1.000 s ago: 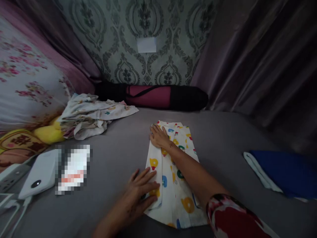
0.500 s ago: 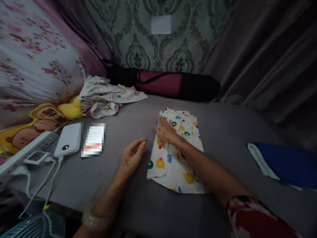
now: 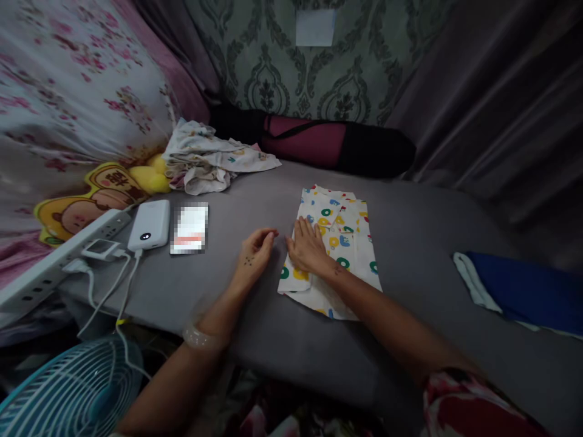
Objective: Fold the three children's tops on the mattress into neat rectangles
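Note:
A folded white garment (image 3: 339, 233) printed with coloured letters lies on the grey surface (image 3: 410, 230) in the middle. My right hand (image 3: 308, 246) rests flat on its left part, fingers stretched out and together. My left hand (image 3: 254, 255) hovers just left of the garment over the bare grey surface. Its fingers are loosely curled and nothing shows in them.
A crumpled heap of printed clothes (image 3: 212, 159) lies at the back left beside a yellow plush toy (image 3: 146, 179). A white power bank (image 3: 149, 224), a power strip (image 3: 59, 258) and cables sit at the left edge. A blue cloth (image 3: 519, 288) lies right. A fan (image 3: 68, 388) stands below.
My left hand has lifted off the garment's lower left and moved left of it. My right hand has slid down the garment toward me. The view has shifted back and left.

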A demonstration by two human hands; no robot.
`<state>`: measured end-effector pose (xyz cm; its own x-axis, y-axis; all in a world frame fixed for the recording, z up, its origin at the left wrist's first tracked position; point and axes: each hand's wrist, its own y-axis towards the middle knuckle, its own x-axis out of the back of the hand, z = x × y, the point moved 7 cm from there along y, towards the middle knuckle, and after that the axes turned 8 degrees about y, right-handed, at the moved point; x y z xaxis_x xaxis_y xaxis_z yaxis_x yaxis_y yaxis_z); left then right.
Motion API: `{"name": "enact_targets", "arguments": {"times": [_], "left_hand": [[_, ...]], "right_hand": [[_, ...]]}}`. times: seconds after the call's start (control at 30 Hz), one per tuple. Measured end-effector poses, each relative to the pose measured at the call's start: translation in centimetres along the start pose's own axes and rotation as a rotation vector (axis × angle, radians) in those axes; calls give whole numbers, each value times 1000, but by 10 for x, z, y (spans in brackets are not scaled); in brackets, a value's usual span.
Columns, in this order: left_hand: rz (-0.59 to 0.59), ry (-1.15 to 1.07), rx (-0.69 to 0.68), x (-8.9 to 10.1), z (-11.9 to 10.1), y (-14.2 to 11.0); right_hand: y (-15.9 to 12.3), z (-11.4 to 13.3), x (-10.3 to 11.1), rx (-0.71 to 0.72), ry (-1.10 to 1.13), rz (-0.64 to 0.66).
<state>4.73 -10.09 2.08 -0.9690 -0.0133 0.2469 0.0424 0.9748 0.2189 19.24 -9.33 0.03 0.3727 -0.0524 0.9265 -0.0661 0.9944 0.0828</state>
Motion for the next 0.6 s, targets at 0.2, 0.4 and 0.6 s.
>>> {"name": "enact_targets", "arguments": {"times": [0.2,0.4,0.6], "left_hand": [[10,1,11,-4,9,2],[11,-9,8,-2,13,4],[1,-47,23,-4,16,4]], "right_hand": [[-11,7,-4,-33,2,0],[-45,35,12,21,29,23],[-78,57,-1,76,105,51]]}}
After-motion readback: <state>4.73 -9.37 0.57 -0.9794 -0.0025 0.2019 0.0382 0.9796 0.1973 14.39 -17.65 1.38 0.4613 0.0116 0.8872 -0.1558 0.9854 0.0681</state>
